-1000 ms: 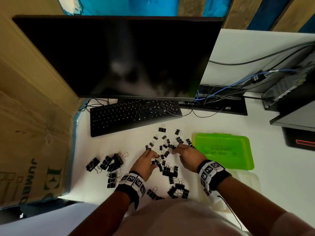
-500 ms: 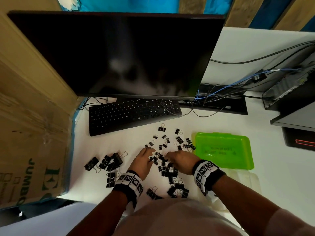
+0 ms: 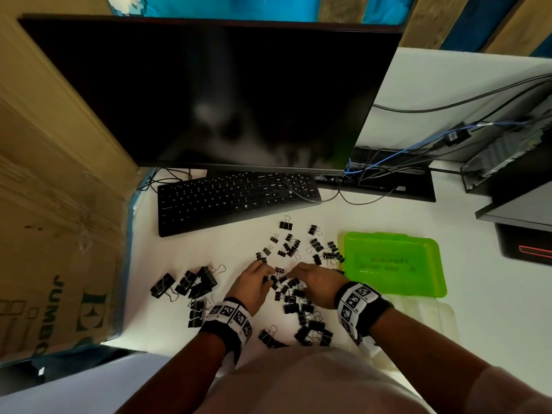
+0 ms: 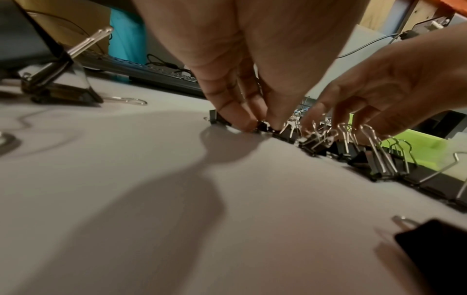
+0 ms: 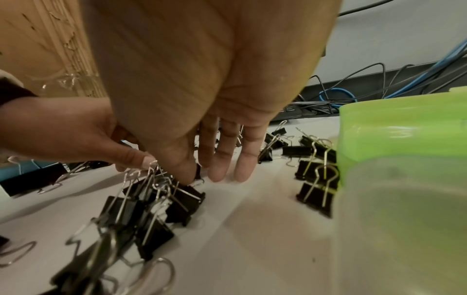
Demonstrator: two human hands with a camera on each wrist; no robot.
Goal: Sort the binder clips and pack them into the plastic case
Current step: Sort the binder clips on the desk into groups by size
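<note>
Left wrist view shows the left hand (image 4: 242, 65) with fingertips (image 4: 246, 121) bent down, pinching a small black binder clip (image 4: 264, 126) on the white desk (image 4: 151, 189). The right hand (image 3: 313, 283) has nearly straight fingers resting in the pile of black metal binder clips (image 3: 294, 297); its grip holds nothing that I can see. Behind stand a black keyboard (image 3: 236, 198), a dark monitor (image 3: 215, 94), and a cardboard box (image 3: 53, 234) at the left. Compared with one second ago, both hands came closer together over the pile. The green plastic case (image 3: 394, 264) lies closed, just right of the right hand; bigger black clips (image 3: 191, 285) lie left of the left hand.
</note>
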